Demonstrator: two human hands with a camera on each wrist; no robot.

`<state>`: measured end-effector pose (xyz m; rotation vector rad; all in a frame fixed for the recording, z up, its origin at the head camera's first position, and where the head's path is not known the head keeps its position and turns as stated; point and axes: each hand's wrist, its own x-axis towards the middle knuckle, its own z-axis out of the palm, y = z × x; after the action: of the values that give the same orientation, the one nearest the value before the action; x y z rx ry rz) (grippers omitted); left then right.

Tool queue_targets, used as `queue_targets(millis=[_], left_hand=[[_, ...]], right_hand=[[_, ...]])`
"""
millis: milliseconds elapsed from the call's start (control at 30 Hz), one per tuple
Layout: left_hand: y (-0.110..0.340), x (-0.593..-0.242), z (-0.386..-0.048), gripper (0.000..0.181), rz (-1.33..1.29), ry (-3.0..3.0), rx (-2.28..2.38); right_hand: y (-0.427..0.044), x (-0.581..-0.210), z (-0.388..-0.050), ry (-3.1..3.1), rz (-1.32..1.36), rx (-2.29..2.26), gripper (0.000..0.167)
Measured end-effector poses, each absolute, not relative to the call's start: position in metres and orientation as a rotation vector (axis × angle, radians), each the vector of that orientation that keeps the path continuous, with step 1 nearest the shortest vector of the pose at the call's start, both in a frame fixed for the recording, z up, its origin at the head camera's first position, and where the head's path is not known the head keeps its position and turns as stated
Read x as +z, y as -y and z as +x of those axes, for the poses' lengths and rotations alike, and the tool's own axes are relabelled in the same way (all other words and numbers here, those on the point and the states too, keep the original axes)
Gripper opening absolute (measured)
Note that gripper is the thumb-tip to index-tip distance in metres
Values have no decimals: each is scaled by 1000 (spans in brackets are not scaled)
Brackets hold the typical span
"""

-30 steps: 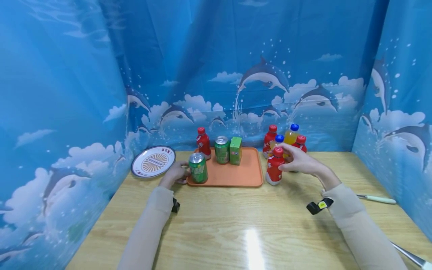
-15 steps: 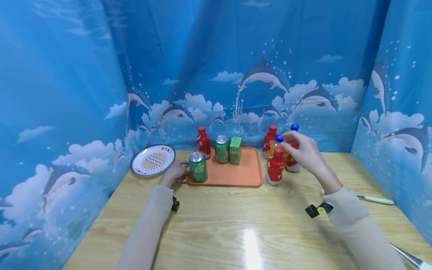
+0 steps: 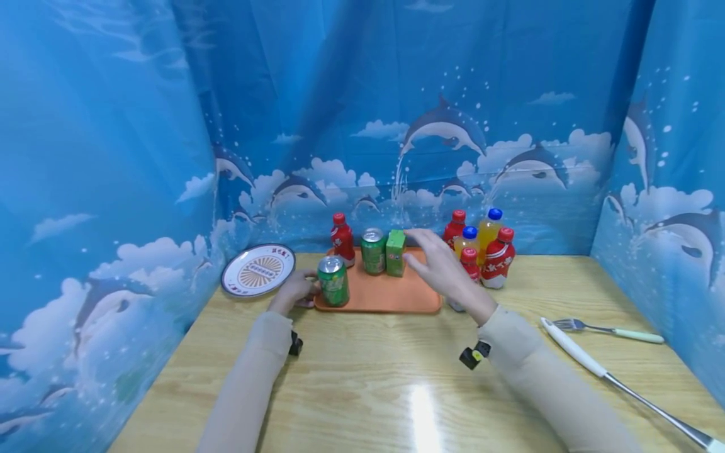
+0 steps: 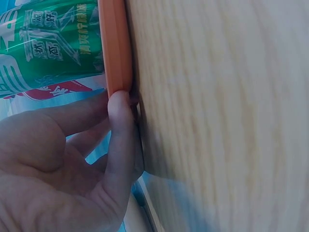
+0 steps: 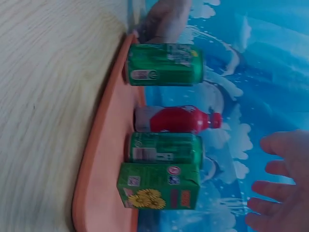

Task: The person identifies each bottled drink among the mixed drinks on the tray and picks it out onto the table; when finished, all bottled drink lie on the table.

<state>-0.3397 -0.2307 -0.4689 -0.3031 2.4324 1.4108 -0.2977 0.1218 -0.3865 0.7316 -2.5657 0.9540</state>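
Observation:
My left hand (image 3: 296,290) pinches the left front corner of the orange tray (image 3: 391,296) between thumb and fingers, as the left wrist view shows. Right beside it, a green soda can (image 3: 333,284) stands on the tray. Toward the tray's back are a red bottle (image 3: 342,239), a second green can (image 3: 373,253) and a green drink carton (image 3: 395,255), all upright. My right hand (image 3: 444,267) hovers over the tray's right part, fingers spread and holding nothing. It is nearest the carton, and in the right wrist view a gap separates them.
Right of the tray stand red bottles (image 3: 497,261) and yellow bottles with blue caps (image 3: 490,229), partly behind my right hand. A patterned plate (image 3: 258,270) lies at the left. A fork (image 3: 608,329) and a white-handled utensil (image 3: 574,348) lie at the right.
My right hand has left the front red bottle, which stays right of the tray, rising past the bottles and then moving left over the tray. My left hand has not moved.

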Motion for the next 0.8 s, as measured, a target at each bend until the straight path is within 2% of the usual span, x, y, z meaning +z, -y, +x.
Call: queue_targets(millis=[400,800], left_hand=[[228,-468,-337,63,-289,-2443,1461],[228,-470,-338,63,-296,-2445,1481]], right_hand=[[-61,-402,-338,2656,746,870,65],[-21,-419,-375,2787,552,670,81]])
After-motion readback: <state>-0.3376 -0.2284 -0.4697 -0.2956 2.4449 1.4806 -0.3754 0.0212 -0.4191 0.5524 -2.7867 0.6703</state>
